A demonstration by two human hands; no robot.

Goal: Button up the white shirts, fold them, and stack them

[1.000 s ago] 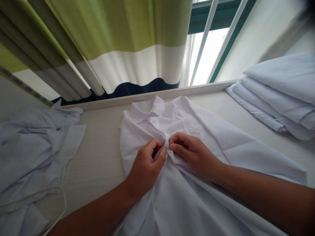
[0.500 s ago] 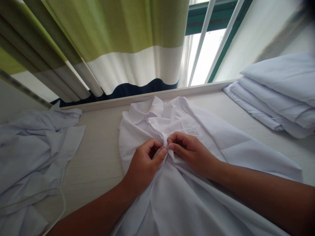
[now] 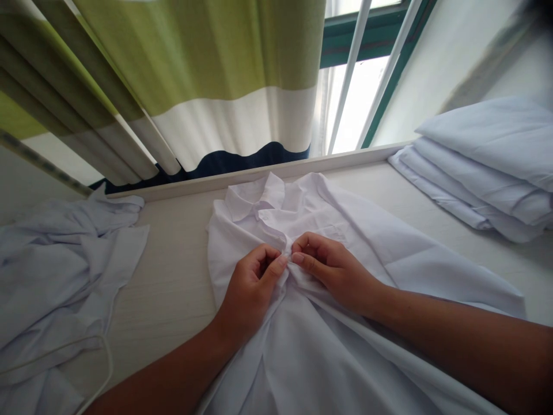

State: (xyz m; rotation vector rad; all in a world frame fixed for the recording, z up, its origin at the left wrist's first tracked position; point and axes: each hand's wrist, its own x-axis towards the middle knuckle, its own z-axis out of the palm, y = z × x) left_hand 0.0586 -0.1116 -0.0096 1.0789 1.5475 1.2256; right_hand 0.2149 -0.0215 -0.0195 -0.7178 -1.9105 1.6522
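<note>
White collared shirt (image 3: pixel 345 271) lies flat mid-counter (image 3: pixel 173 282), left hand (image 3: pixel 250 288) and right hand (image 3: pixel 332 271) each with grip pinched shut on its front placket, crumpled shirts (image 3: pixel 56 276) left, folded stack (image 3: pixel 484 167) right, striped curtain (image 3: pixel 207 86) and barred window (image 3: pixel 358 98) beyond.

The left hand (image 3: pixel 250 288) and right hand (image 3: pixel 334 271) are covering the placket of the white shirt (image 3: pixel 345 323), hiding whatever the fingertips are pinching. The shirt's hem is running off the bottom edge, and the folded stack (image 3: pixel 484 167) is being cut by the right edge
</note>
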